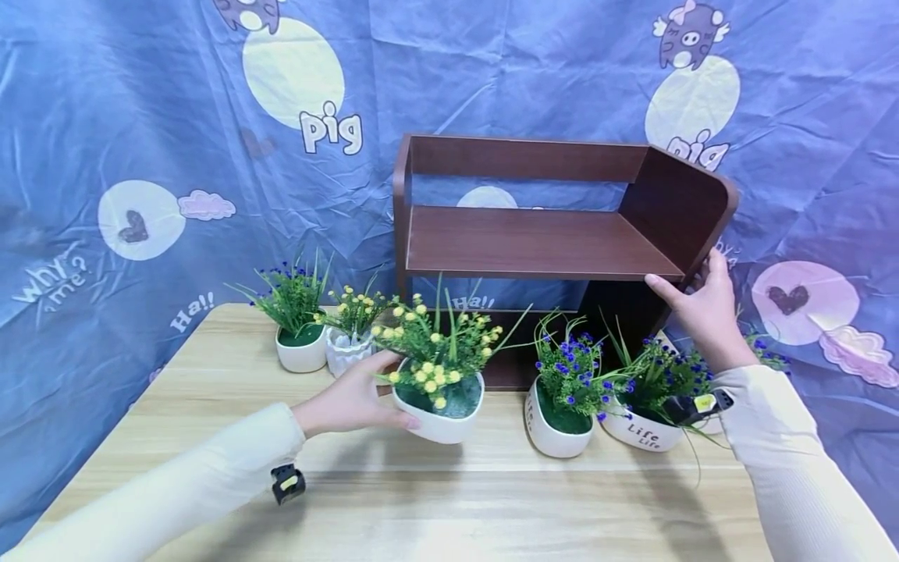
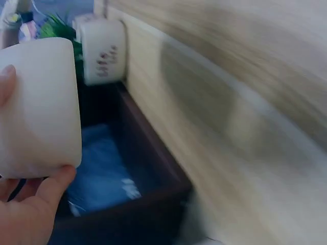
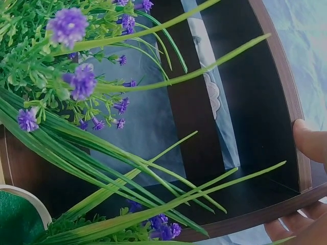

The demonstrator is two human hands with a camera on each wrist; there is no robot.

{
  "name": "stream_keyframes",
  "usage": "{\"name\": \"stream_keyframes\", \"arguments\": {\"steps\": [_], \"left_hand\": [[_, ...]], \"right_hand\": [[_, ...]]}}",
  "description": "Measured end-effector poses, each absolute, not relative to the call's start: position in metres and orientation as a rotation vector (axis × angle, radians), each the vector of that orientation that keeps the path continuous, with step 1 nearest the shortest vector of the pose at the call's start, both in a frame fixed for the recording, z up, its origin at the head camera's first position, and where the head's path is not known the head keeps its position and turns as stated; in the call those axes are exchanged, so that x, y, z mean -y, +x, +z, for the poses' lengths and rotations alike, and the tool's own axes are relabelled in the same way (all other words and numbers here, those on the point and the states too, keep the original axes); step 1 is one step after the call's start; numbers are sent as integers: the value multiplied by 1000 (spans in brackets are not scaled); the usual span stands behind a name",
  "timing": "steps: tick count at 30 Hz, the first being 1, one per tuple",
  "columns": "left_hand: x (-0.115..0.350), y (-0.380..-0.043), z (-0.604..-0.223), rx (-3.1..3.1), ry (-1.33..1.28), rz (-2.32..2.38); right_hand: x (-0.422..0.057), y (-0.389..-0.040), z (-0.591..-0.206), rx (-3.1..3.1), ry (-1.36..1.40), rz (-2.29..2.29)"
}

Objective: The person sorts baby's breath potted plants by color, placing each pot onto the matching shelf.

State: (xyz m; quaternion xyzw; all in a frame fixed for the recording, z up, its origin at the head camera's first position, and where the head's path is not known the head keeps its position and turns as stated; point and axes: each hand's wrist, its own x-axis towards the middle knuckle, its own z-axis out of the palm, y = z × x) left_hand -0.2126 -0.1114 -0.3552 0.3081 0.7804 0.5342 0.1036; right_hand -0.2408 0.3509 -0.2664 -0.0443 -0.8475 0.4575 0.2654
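Note:
My left hand (image 1: 351, 400) grips a white pot (image 1: 444, 425) of artificial yellow flowers (image 1: 430, 380) from its left side, in front of the dark brown desktop shelf (image 1: 541, 242). In the left wrist view, the thumb and fingers hold the plain white pot (image 2: 43, 112). The pot looks raised off the table, with a shadow below it. My right hand (image 1: 711, 312) grips the shelf's right side panel. Its thumb rests at the front edge of the upper board, and the other fingers are round the panel's outer side, as the right wrist view also shows.
Right of the held pot stand a white pot of blue-purple flowers (image 1: 555, 437) and a "Life" pot (image 1: 642, 433), with another partly hidden behind the right forearm. Two smaller potted plants, one purple (image 1: 302, 355) and one yellow (image 1: 347, 355), stand left on the wooden table (image 1: 492, 507).

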Motion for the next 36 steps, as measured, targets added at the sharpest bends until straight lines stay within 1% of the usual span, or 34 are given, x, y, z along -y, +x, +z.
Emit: {"name": "stream_keyframes", "arguments": {"steps": [6,12,19,27,36], "left_hand": [[79,-211,-322,-2346,951,1483],[48,-215,-280,-2409,1036,1483],[29,-233,-241,-2524,972,1557],[10,-263,-221,-2575,946,1740],[-11,-294,-216,-2554,843,2033]], "right_hand": [[-351,-242,-266,2305,-108,1233],[-351,-244,-266,2270,-90,1251],[-350,-245,-268,2260,-93,1255],[-351,-242,-267,2284,-118,1229],[-352,-242,-268,2290,-120,1221]]}}
